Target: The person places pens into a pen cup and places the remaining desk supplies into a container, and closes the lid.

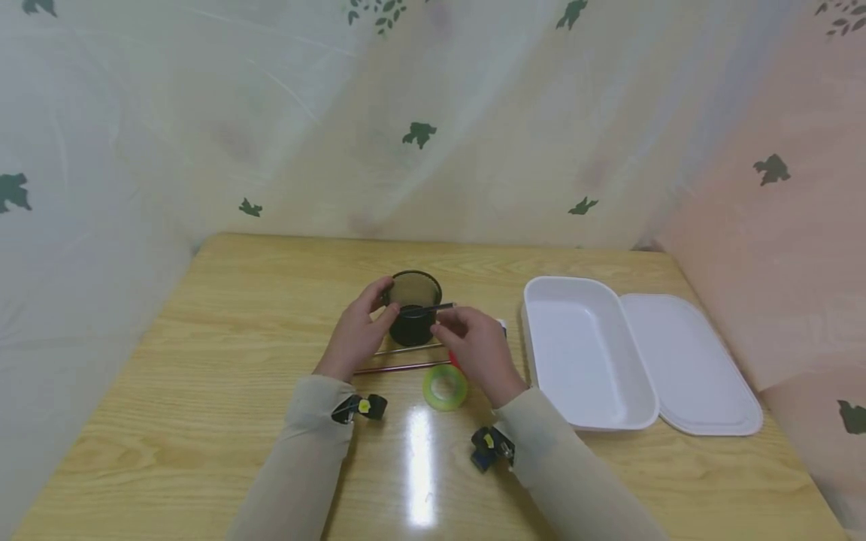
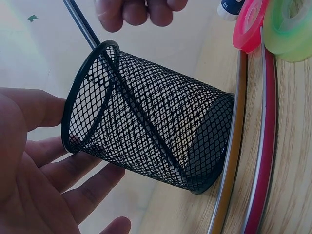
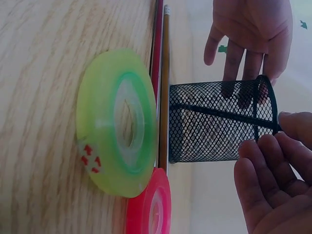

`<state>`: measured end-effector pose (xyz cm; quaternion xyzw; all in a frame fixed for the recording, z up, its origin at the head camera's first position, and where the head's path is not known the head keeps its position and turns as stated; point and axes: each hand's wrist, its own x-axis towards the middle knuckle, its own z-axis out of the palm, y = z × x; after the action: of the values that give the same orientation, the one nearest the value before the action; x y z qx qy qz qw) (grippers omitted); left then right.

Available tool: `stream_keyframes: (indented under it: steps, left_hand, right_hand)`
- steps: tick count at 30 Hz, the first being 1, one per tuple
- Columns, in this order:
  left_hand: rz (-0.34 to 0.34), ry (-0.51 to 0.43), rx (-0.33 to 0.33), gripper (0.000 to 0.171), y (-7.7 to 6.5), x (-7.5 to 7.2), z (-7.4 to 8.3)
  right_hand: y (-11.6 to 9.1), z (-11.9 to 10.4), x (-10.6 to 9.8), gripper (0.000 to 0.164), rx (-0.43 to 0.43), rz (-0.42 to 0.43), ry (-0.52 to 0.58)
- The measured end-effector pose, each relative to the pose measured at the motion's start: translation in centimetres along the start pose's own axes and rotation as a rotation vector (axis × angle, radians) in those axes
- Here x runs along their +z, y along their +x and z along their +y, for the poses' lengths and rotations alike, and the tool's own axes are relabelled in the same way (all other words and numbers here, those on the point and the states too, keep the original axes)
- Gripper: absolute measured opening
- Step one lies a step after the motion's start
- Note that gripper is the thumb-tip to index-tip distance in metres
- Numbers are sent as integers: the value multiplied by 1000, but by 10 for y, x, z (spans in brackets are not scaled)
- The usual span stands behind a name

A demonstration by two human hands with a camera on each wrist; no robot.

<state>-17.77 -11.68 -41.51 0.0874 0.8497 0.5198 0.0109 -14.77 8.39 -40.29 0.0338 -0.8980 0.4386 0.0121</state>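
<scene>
A black mesh pencil cup (image 1: 414,330) stands upright on the table. My left hand (image 1: 358,330) holds it near the rim, thumb on one side and fingers along the other in the left wrist view (image 2: 44,146). A slim black pencil (image 2: 141,117) leans inside the cup, its lower end at the bottom and its upper part above the rim. My right hand (image 1: 476,346) pinches that upper part between thumb and fingertips (image 3: 292,124), beside the rim. Two more pencils, a yellow-brown one (image 3: 165,87) and a dark red one (image 2: 263,131), lie on the table in front of the cup.
A green-yellow tape roll (image 1: 445,388) and a pink tape roll (image 2: 248,29) lie close to the pencils. A small dark bottle with a white end (image 2: 231,7) is behind them. At right stand a white bin (image 1: 582,361) and its flat lid (image 1: 697,368).
</scene>
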Motion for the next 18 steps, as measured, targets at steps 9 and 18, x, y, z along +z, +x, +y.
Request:
stream_keyframes:
  steps: [9,18]
  left_hand:
    - [-4,-10,2,53,0,0,-3]
    - [-9,-13,11,53,0,0,-3]
  right_hand:
    - [-2,7,3,25,12,-77,-50]
    - [-3,9,10,23,9,-136,-85]
